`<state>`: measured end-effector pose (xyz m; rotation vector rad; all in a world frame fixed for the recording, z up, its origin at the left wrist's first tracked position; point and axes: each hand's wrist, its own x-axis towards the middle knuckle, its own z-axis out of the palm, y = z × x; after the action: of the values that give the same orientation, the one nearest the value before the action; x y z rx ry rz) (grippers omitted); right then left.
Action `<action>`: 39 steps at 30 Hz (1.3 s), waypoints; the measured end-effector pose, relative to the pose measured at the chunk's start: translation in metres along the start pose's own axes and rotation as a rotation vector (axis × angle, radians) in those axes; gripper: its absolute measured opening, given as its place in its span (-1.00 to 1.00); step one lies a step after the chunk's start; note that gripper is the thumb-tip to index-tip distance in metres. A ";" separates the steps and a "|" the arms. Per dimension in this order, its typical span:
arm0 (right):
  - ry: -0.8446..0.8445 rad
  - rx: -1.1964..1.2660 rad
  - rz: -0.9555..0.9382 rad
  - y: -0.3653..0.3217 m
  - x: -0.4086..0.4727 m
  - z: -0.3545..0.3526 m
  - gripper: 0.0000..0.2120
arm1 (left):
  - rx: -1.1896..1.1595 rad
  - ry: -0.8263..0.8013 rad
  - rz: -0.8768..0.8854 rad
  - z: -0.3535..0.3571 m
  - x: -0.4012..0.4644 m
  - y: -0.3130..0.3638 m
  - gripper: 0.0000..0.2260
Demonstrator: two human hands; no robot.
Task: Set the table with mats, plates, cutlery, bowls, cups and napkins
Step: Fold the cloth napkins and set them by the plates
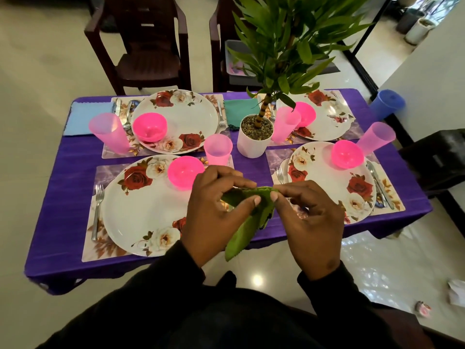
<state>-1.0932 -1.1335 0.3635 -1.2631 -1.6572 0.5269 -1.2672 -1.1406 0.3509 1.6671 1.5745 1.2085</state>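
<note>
Now green napkin (251, 212) pinched between curled fingers of left hand (216, 212) and right hand (312, 217).

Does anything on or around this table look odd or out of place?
Yes. A blue cup sits beyond the table's far right corner, off the mats, unlike the pink ones. Crumpled litter lies on the floor at right. The green napkin is in both hands, not yet laid.

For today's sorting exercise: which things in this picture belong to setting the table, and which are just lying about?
Belongs to the job:
green napkin, pinched by left hand and right hand
floral plates
pink bowls
pink cups
fork
place mats

Just lying about:
potted plant
blue cup
chair
</note>
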 end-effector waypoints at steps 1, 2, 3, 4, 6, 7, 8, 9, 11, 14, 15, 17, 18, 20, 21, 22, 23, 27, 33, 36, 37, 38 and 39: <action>0.006 0.019 0.015 -0.002 0.001 -0.001 -0.84 | 0.094 -0.023 0.048 -0.001 0.003 -0.011 -0.74; 0.012 0.032 0.025 -0.003 0.002 -0.002 -0.86 | 0.140 -0.057 0.063 -0.002 0.006 -0.018 -0.72; 0.016 0.047 0.033 -0.004 0.002 -0.003 -0.89 | 0.158 -0.081 0.060 -0.003 0.008 -0.023 -0.73; 0.020 0.066 0.038 -0.005 0.003 -0.005 -0.92 | 0.165 -0.085 0.063 -0.004 0.010 -0.029 -0.77; 0.036 0.089 0.044 -0.008 0.006 -0.009 -0.94 | 0.187 -0.054 0.081 -0.006 0.014 -0.038 -0.84; 0.046 0.098 0.050 -0.009 0.007 -0.012 -0.92 | 0.196 -0.039 0.078 -0.007 0.015 -0.042 -0.85; 0.055 0.107 0.058 -0.009 0.009 -0.014 -0.90 | 0.196 -0.035 0.068 -0.009 0.017 -0.044 -0.85; 0.063 0.112 0.065 -0.009 0.010 -0.016 -0.88 | 0.182 -0.039 0.055 -0.011 0.018 -0.045 -0.85; 0.078 0.121 0.081 -0.007 0.013 -0.019 -0.88 | 0.095 -0.063 0.016 -0.015 0.022 -0.043 -0.88; 0.123 0.154 0.158 -0.002 0.017 -0.024 -0.86 | -0.102 -0.057 -0.071 -0.022 0.029 -0.035 -0.87; 0.137 0.145 0.163 -0.001 0.019 -0.026 -0.84 | -0.166 -0.040 -0.088 -0.024 0.032 -0.032 -0.86; 0.153 0.125 0.150 0.002 0.023 -0.030 -0.83 | -0.269 -0.005 -0.091 -0.028 0.038 -0.023 -0.86; 0.156 0.125 0.147 0.005 0.025 -0.032 -0.85 | -0.304 0.007 -0.079 -0.029 0.042 -0.018 -0.86; 0.149 0.137 0.149 0.009 0.029 -0.037 -0.87 | -0.360 0.011 -0.048 -0.030 0.048 -0.009 -0.85; 0.142 0.148 0.155 0.011 0.031 -0.039 -0.86 | -0.381 0.003 -0.032 -0.030 0.051 -0.005 -0.85; 0.135 0.161 0.162 0.012 0.033 -0.042 -0.87 | -0.394 -0.006 -0.015 -0.031 0.054 -0.002 -0.85; 0.128 0.179 0.167 0.013 0.034 -0.045 -0.87 | -0.400 -0.014 0.000 -0.031 0.056 0.001 -0.85; 0.122 0.271 0.183 0.015 0.038 -0.053 -0.84 | -0.395 -0.066 0.028 -0.029 0.063 0.004 -0.86; 0.084 0.389 0.237 0.010 0.040 -0.055 -0.69 | -0.523 -0.121 -0.072 -0.022 0.064 -0.003 -0.87; 0.049 0.352 0.228 0.011 0.040 -0.053 -0.79 | -0.479 -0.171 -0.058 -0.014 0.061 -0.005 -0.83; 0.043 0.338 0.217 0.011 0.041 -0.053 -0.82 | -0.454 -0.160 -0.050 -0.011 0.061 -0.006 -0.85; 0.047 0.330 0.211 0.011 0.042 -0.054 -0.84 | -0.445 -0.134 -0.052 -0.010 0.062 -0.006 -0.88; 0.056 0.320 0.209 0.012 0.044 -0.055 -0.86 | -0.448 -0.106 -0.065 -0.008 0.064 -0.007 -0.90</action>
<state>-1.0401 -1.1003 0.3970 -1.2047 -1.3383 0.8403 -1.2833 -1.0794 0.3637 1.3547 1.1764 1.2999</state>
